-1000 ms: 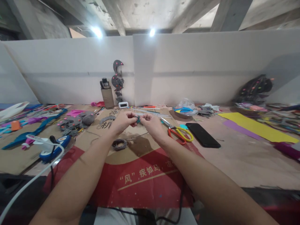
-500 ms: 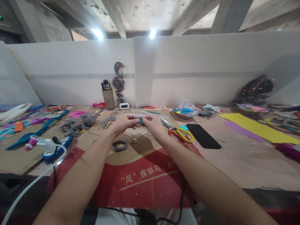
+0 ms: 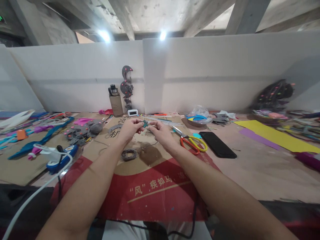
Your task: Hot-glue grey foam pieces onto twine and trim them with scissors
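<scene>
My left hand (image 3: 132,130) is closed in a pinch on a small teal piece (image 3: 145,124), whose exact kind is too small to tell. Just to its right, the fingers of my right hand (image 3: 160,131) are pressed together close to the piece; what they hold is too small to make out. A coil of grey cord (image 3: 129,154) lies below the hands on a red and tan cardboard sheet (image 3: 160,203). One loose strand runs from the coil up toward my right hand. Scissors (image 3: 191,141) with red and yellow handles rest beside my right wrist.
A black phone (image 3: 218,144) lies right of the scissors. Behind are a bottle (image 3: 116,101), a small white clock (image 3: 132,113) and a bowl (image 3: 198,121) with plastic wrap. At left sit a blue power strip (image 3: 62,160) with a white cable and grey felt pieces (image 3: 82,131).
Both hands have shifted slightly, and the fingers have moved apart a little, so the teal piece now shows at the left fingertips. The cord strand hangs a bit differently.
</scene>
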{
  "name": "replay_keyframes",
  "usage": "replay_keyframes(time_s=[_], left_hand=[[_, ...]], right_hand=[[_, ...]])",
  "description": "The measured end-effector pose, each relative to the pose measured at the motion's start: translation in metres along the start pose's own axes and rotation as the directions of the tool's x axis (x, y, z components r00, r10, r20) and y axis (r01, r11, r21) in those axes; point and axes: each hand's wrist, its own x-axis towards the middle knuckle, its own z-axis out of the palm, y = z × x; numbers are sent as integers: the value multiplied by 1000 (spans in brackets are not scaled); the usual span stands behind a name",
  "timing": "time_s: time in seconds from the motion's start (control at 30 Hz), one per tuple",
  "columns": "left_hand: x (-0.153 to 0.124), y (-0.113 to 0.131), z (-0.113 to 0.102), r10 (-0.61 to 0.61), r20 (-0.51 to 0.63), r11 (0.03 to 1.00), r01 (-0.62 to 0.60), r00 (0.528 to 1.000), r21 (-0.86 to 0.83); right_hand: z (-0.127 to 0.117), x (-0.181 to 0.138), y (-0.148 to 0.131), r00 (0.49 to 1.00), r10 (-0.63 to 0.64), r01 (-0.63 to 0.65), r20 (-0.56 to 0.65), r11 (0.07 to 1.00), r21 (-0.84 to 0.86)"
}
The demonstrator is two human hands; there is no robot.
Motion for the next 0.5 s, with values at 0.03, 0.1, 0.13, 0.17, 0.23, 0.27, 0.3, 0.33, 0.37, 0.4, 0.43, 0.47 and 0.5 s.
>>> replay_keyframes(time_s=[0.03,0.1,0.13,0.17,0.23,0.27,0.3,0.33,0.37,0.4,0.43,0.47,0.5], left_hand=[[1,-1,-2,-7,-10,1000,6,1000,-13],[2,-1,-4,-30,-1,998,30,1000,-46],[2,-1,-4,-44,13,997,45,999,-65],[2,-1,-4,-56,28,995,59,998,-83],[1,-1,-3,-68,47,991,73,997,-110],[0,-1,-1,-68,57,990,74,996,-118],[-1,-1,1,-67,69,990,75,995,-123],[-2,-1,3,-67,85,989,78,994,-125],[-3,-1,5,-70,102,989,83,992,-124],[-4,-1,8,-77,118,988,91,990,-121],[-5,0,10,-85,130,988,101,988,-117],[-6,1,11,-94,142,987,110,985,-116],[-7,2,12,-97,158,986,117,983,-118]], right_hand=[[0,0,2,1000,-1,1,7,1000,-2],[1,1,5,1000,-1,2,22,1000,-11],[1,1,6,1000,-2,2,21,1000,-17],[1,1,6,1000,-3,4,15,1000,-23],[0,0,6,1000,-13,13,-10,999,-37],[-1,0,5,999,-22,21,-27,999,-43],[-2,0,3,999,-33,31,-43,998,-53],[-3,0,2,997,-47,43,-57,997,-68],[-4,0,1,996,-62,56,-71,995,-88],[-6,1,1,994,-78,69,-82,992,-107],[-7,2,0,992,-90,79,-91,989,-121],[-9,3,0,991,-97,84,-97,989,-125],[-10,4,1,990,-96,84,-102,989,-119]])
